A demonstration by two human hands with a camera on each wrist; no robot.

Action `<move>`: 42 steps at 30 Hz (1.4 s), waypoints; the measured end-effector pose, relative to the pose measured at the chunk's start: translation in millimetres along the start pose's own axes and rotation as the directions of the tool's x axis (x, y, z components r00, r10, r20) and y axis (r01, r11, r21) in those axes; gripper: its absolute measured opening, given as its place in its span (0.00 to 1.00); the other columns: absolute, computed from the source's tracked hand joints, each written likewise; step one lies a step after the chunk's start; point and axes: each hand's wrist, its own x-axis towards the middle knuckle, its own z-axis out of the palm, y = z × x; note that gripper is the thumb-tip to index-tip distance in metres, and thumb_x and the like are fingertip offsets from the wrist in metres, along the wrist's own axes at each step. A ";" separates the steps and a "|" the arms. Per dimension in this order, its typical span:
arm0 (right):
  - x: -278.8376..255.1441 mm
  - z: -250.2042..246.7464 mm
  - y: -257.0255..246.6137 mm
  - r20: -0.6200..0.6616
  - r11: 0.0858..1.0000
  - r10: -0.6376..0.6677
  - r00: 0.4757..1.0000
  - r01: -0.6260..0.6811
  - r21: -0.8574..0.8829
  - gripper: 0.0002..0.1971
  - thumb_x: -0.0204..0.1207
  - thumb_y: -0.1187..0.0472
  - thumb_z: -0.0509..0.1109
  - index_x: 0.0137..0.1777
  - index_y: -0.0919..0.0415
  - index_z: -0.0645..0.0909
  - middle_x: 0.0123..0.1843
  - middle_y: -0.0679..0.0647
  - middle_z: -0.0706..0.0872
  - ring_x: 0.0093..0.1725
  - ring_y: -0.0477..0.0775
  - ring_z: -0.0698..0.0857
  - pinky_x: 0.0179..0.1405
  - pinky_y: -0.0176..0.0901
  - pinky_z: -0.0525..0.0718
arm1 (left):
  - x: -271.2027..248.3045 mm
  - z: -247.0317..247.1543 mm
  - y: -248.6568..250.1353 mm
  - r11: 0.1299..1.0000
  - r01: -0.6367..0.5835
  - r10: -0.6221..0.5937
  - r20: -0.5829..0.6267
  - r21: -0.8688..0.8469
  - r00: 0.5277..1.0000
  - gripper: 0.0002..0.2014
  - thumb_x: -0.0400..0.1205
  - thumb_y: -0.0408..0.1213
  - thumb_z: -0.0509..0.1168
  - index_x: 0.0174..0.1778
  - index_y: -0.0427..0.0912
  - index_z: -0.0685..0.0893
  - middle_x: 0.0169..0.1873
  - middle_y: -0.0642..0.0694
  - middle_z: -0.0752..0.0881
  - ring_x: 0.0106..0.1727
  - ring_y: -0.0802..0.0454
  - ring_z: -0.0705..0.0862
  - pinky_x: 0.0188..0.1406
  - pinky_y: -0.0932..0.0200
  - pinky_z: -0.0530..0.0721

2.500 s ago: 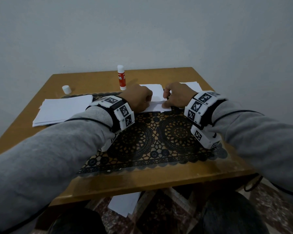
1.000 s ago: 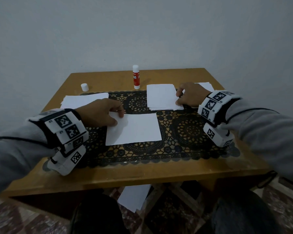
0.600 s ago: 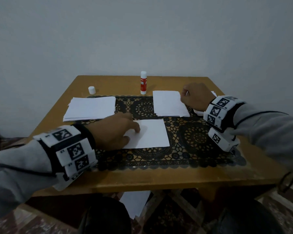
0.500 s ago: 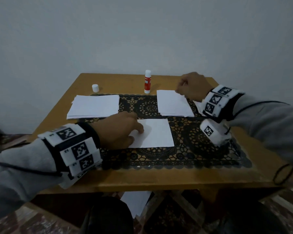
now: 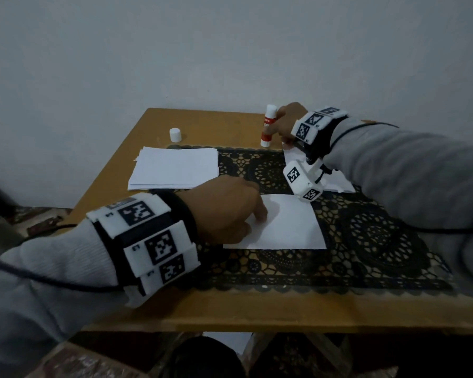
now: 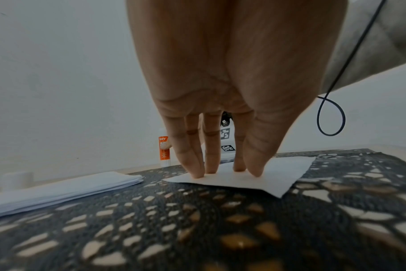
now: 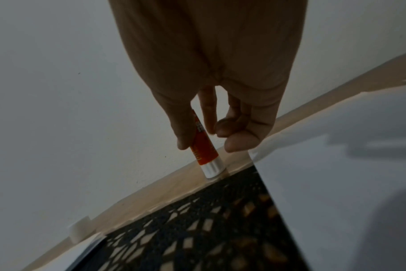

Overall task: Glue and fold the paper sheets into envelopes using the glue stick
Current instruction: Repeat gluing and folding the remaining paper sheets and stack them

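A single white paper sheet lies on the black lace mat in the middle of the table. My left hand presses its left part flat, and the left wrist view shows straight fingertips on the sheet. The red-and-white glue stick stands upright and uncapped on the wood behind the mat. My right hand grips its body; in the right wrist view the thumb and fingers close round the stick, whose base still touches the table.
A stack of blank sheets lies at the mat's left rear, and the white glue cap stands behind it. A pile of folded paper lies under my right wrist. The wall runs close behind the table.
My right hand left the folded pile, reached back and left, and took hold of the glue stick. My left hand has stayed pressing the single sheet.
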 end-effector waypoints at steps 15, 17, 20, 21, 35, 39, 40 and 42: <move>-89.7 -30.6 -5.7 0.089 0.974 -0.194 0.977 0.181 0.136 0.09 0.79 0.59 0.71 0.44 0.65 0.79 0.37 0.62 0.83 0.31 0.56 0.83 0.31 0.48 0.89 | -19.7 3.4 30.1 0.988 0.070 -0.088 0.136 0.135 0.987 0.21 0.82 0.47 0.59 0.71 0.45 0.75 0.63 0.42 0.81 0.60 0.44 0.81 0.62 0.47 0.80; -104.4 -38.6 -0.6 0.109 0.973 -0.214 0.971 0.202 0.112 0.13 0.77 0.57 0.74 0.46 0.69 0.79 0.35 0.62 0.83 0.31 0.57 0.83 0.33 0.51 0.89 | -22.4 3.7 33.3 0.988 0.099 -0.116 0.144 0.119 0.983 0.22 0.83 0.46 0.59 0.73 0.44 0.74 0.66 0.41 0.80 0.62 0.43 0.80 0.64 0.46 0.79; -120.9 -46.4 8.4 0.090 0.963 -0.238 0.967 0.223 0.151 0.16 0.72 0.58 0.79 0.47 0.70 0.81 0.32 0.61 0.83 0.28 0.55 0.82 0.29 0.48 0.87 | -22.9 4.8 38.2 0.983 0.141 -0.160 0.163 0.119 0.974 0.23 0.84 0.45 0.58 0.74 0.43 0.73 0.70 0.40 0.77 0.66 0.42 0.78 0.67 0.46 0.77; -123.9 -47.6 11.0 0.073 0.957 -0.239 0.968 0.222 0.188 0.15 0.71 0.60 0.80 0.47 0.70 0.81 0.32 0.61 0.82 0.28 0.54 0.81 0.27 0.45 0.85 | -22.8 5.5 40.1 0.981 0.157 -0.175 0.177 0.110 0.968 0.23 0.84 0.45 0.57 0.75 0.43 0.72 0.71 0.39 0.75 0.67 0.41 0.77 0.68 0.46 0.76; -135.5 -12.0 2.4 -0.016 0.867 -0.328 0.945 0.307 0.393 0.18 0.72 0.66 0.79 0.51 0.64 0.70 0.40 0.67 0.89 0.30 0.59 0.89 0.31 0.49 0.90 | -32.6 13.9 53.8 0.984 0.168 -0.179 0.283 0.062 0.942 0.33 0.87 0.54 0.47 0.83 0.37 0.49 0.82 0.35 0.49 0.82 0.37 0.53 0.79 0.43 0.63; -136.5 7.0 -10.0 -0.006 0.865 -0.383 0.924 0.361 0.348 0.19 0.71 0.66 0.79 0.52 0.64 0.69 0.43 0.66 0.89 0.33 0.59 0.91 0.35 0.55 0.91 | -30.9 12.9 54.6 0.981 0.179 -0.191 0.299 0.069 0.935 0.34 0.87 0.55 0.46 0.83 0.37 0.48 0.83 0.34 0.47 0.82 0.37 0.51 0.80 0.42 0.61; -137.7 11.3 -12.8 -0.002 0.867 -0.393 0.920 0.371 0.332 0.19 0.71 0.65 0.79 0.52 0.65 0.70 0.43 0.65 0.89 0.34 0.60 0.91 0.37 0.57 0.91 | -31.1 12.7 54.9 0.981 0.182 -0.193 0.307 0.066 0.932 0.35 0.87 0.56 0.46 0.83 0.37 0.47 0.83 0.34 0.46 0.83 0.37 0.49 0.80 0.42 0.60; -139.1 19.9 -17.9 0.007 0.875 -0.405 0.914 0.385 0.292 0.19 0.70 0.64 0.80 0.50 0.64 0.71 0.42 0.64 0.89 0.35 0.60 0.91 0.38 0.59 0.91 | -32.0 12.2 54.8 0.981 0.184 -0.195 0.317 0.064 0.928 0.35 0.87 0.56 0.46 0.84 0.38 0.46 0.83 0.35 0.45 0.83 0.37 0.47 0.81 0.43 0.59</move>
